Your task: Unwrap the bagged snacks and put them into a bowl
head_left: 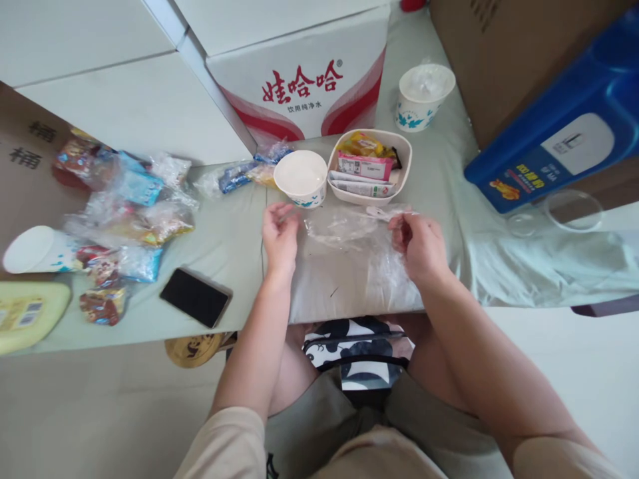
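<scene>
- The clear plastic bag point(344, 229) lies crumpled on the tabletop point(229, 233) right in front of you, between your two hands and just short of the paper bowl point(301, 178).
- A small white piece shows through the film near its top right edge. It may be a plastic spoon, but it is too blurred to tell.
- Your right hand point(419, 246) has its fingers point(399, 226) drawn together on the bag's right edge, pinching the film.
- Your left hand point(280, 236) sits at the bag's left edge with its fingers curled. I cannot tell whether they have caught the film or only rest beside it.
- As I read it, you are at the stage of spreading or opening the bag, with one hand on each side.
- Film this thin clings and slips. It calls for a firm pinch on both edges and a level, outward pull, kept clear of the bowl.
- The beige tray point(405, 148) of sachets touches the bowl on its right. A second paper cup point(426, 93) stands further back, and a white carton point(299, 73) with red print stands behind the bowl.
- To your left lie a heap of wrapped snack packets point(124, 199) and a dark phone point(196, 297), well apart from the bag. A blue box point(559, 113) is off to your right.
</scene>
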